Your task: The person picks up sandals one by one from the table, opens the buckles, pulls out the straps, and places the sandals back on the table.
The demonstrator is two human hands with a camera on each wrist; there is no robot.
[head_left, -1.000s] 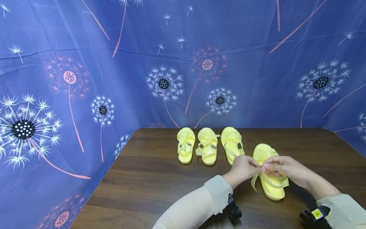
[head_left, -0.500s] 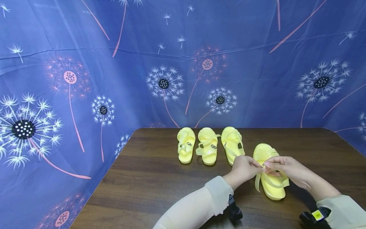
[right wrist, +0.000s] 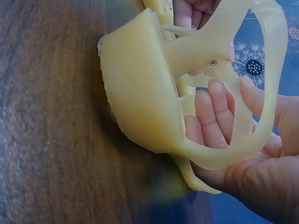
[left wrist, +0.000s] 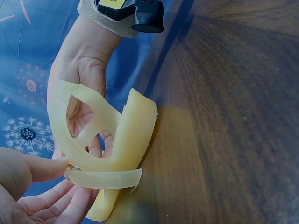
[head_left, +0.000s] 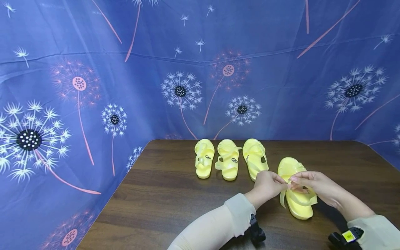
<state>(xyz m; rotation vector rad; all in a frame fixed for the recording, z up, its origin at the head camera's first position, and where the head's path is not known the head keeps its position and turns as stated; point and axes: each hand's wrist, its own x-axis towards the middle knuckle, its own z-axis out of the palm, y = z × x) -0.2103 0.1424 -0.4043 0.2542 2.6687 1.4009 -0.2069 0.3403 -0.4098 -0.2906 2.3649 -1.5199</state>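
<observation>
A yellow sandal [head_left: 300, 211] rests on the table at the right, toe pointing away. My left hand [head_left: 268, 184] pinches its strap from the left, thumb and fingertips meeting at the front of the ankle opening. From the other side my right hand [head_left: 315, 184] pinches the strap close to those fingertips. In the left wrist view a small metal buckle [left wrist: 73, 167] peeks out by the left thumb, and the loose strap end [left wrist: 107, 179] sticks out past it. The right wrist view has the heel [right wrist: 135, 84] in front, with my right fingers [right wrist: 210, 112] reaching behind the strap. Fingers partly hide the buckle.
Three more yellow sandals stand in a row toward the back: a left one [head_left: 203, 170], a middle one [head_left: 229, 173] and a right one [head_left: 252, 161] close to my left hand. Behind the brown wooden table [head_left: 150, 208] hangs a blue dandelion-print cloth [head_left: 140, 86].
The strap's loose end has swung a little to the right, nearer the sandal. Both hands keep their grip in almost the same place. The head view has shifted very slightly.
</observation>
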